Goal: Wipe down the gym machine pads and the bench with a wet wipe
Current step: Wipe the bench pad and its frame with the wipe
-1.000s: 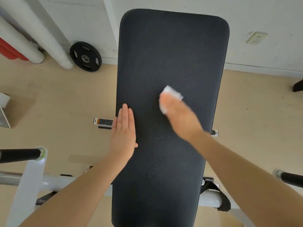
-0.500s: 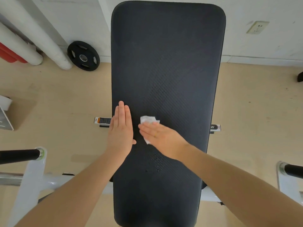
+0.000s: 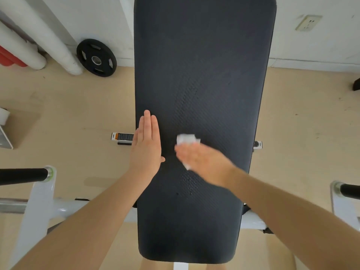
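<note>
A long black padded bench (image 3: 204,65) runs up the middle of the head view. My left hand (image 3: 147,147) lies flat on its left edge, fingers straight and together. My right hand (image 3: 202,162), motion-blurred, presses a crumpled white wet wipe (image 3: 186,140) onto the pad's middle; the wipe sticks out beyond the fingertips and below the palm. Damp streaks show on the textured pad above and below the hand.
The bench's white frame (image 3: 39,207) carries black-gripped bars at left (image 3: 21,175) and right (image 3: 350,191). A black weight plate (image 3: 96,57) leans on the wall by white pipes (image 3: 48,34). A wall socket (image 3: 308,22) is at upper right. Beige floor lies on both sides.
My right hand swept the wipe from the pad's right-middle down and left toward my left hand, then slightly back to the right. The left hand stayed flat on the edge.
</note>
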{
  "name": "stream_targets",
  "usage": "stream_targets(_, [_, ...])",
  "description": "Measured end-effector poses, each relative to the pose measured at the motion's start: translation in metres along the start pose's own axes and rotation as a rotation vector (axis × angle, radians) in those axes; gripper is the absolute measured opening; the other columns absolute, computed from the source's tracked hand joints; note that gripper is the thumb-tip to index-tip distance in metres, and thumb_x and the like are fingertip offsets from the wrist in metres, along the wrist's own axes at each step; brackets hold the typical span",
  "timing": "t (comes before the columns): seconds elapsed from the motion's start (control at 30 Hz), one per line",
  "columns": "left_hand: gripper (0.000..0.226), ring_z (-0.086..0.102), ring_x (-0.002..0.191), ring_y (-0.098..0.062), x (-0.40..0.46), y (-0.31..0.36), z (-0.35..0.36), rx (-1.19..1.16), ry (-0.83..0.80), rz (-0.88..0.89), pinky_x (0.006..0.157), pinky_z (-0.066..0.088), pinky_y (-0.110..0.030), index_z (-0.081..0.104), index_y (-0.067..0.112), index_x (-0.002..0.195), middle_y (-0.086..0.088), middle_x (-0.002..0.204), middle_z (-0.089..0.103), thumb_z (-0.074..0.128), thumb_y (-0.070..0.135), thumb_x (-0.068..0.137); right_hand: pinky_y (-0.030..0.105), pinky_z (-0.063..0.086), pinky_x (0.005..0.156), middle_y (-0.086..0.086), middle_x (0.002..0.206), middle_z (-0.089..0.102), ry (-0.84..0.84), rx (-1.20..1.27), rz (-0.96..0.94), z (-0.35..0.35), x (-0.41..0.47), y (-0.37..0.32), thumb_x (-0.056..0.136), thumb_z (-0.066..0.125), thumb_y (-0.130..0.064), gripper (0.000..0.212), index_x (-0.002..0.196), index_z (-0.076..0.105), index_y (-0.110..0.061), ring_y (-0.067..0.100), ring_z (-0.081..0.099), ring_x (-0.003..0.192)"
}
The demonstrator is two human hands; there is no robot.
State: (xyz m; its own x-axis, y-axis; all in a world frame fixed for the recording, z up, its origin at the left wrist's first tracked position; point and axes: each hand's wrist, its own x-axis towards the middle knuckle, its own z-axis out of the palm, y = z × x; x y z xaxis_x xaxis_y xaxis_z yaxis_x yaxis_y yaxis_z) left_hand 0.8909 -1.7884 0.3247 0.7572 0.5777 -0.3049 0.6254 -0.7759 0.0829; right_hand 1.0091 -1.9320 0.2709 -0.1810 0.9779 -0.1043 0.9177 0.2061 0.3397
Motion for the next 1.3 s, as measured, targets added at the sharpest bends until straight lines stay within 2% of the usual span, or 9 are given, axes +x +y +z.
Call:
stream_targets(0.13, [0.109,-0.009,0.143,-0.036,-0.014,0.022,0.007,-0.077,0.115,-0.086,0.112,-0.003,-0.039,-0.01,-0.003,0.144,-0.023,0.152,-0.017,0.072,0.024,0.078,0.033,0.025,0.111,0.005,0.138,0.049,0.014,0.138,-0.114,0.0,-0.019,0.002,0.072,0.07,-0.018,0.067,0.134,0.046,-0.009,0.019,0.045,0.129])
stream_targets(0.27, [0.117,-0.014,0.142,-0.036,-0.022,0.053,0.017,-0.239,0.084,-0.18,0.111,-0.007,-0.035,-0.016,-0.003,0.142,-0.023,0.151,-0.023,0.069,0.043,0.077,0.038,0.032,0.106,0.023,0.132,0.042,0.028,0.091,0.39,-0.012,0.002,0.105,0.094,0.021,-0.003,0.042,0.133,0.034,0.008,0.036,0.039,0.123])
stream_targets(0.33, [0.121,-0.013,0.142,-0.036,-0.023,0.062,0.023,-0.284,0.101,-0.227,0.112,-0.006,-0.036,-0.016,-0.003,0.142,-0.024,0.151,-0.023,0.069,0.049,0.074,0.043,0.034,0.108,0.024,0.133,0.047,0.029,0.087,0.484,-0.017,-0.003,0.159,0.091,0.021,-0.002,0.045,0.129,0.042,0.009,0.036,0.041,0.128])
stream_targets(0.5, [0.128,-0.013,0.142,-0.037,-0.026,0.084,0.04,-0.424,0.128,-0.382,0.111,-0.007,-0.035,-0.015,-0.002,0.143,-0.025,0.151,-0.021,0.072,0.053,0.067,0.05,0.036,0.106,0.02,0.134,0.05,0.065,-0.085,0.22,0.019,-0.024,0.124,0.081,0.027,-0.008,0.052,0.13,0.037,0.005,0.035,0.045,0.127])
stream_targets(0.7, [0.126,-0.006,0.141,-0.041,-0.041,0.103,0.059,-0.422,0.114,-0.55,0.114,0.0,-0.042,-0.01,-0.004,0.144,-0.029,0.151,-0.013,0.072,0.054,0.067,0.045,0.03,0.109,0.015,0.141,0.039,-0.027,0.28,-0.081,0.019,-0.091,0.042,0.084,0.05,-0.009,0.055,0.136,0.037,-0.001,0.032,0.034,0.133])
stream_targets(0.8, [0.127,-0.006,0.142,-0.039,-0.037,0.105,0.057,-0.455,0.064,-0.613,0.116,0.005,-0.042,-0.014,-0.003,0.143,-0.027,0.152,-0.013,0.07,0.055,0.067,0.041,0.033,0.105,0.022,0.134,0.039,0.09,0.309,0.287,0.002,-0.068,0.099,0.097,0.021,-0.013,0.041,0.133,0.037,-0.002,0.036,0.037,0.126])
stream_targets(0.93, [0.127,-0.004,0.142,-0.039,-0.033,0.105,0.056,-0.423,0.034,-0.627,0.116,0.007,-0.042,-0.013,-0.004,0.143,-0.027,0.152,-0.012,0.07,0.055,0.067,0.033,0.013,0.114,0.019,0.147,0.031,0.262,0.464,0.557,-0.016,-0.028,0.184,0.098,0.024,-0.013,0.045,0.139,0.031,0.004,0.032,0.025,0.138])
stream_targets(1.17, [0.128,-0.006,0.142,-0.041,-0.028,0.105,0.058,-0.381,-0.002,-0.631,0.116,0.007,-0.042,-0.016,-0.004,0.142,-0.029,0.151,-0.014,0.068,0.057,0.067,0.037,0.007,0.115,0.017,0.14,0.044,0.227,0.307,0.312,0.047,-0.067,0.108,0.099,0.015,-0.013,0.043,0.136,0.032,0.0,0.031,0.031,0.134])
stream_targets(1.3, [0.128,-0.004,0.142,-0.042,-0.027,0.104,0.057,-0.326,-0.006,-0.628,0.116,0.006,-0.041,-0.013,-0.006,0.142,-0.031,0.151,-0.011,0.067,0.06,0.067,0.035,0.003,0.114,0.009,0.142,0.045,0.086,0.38,0.061,0.045,-0.119,0.051,0.085,0.03,-0.011,0.052,0.137,0.032,-0.007,0.023,0.027,0.137])
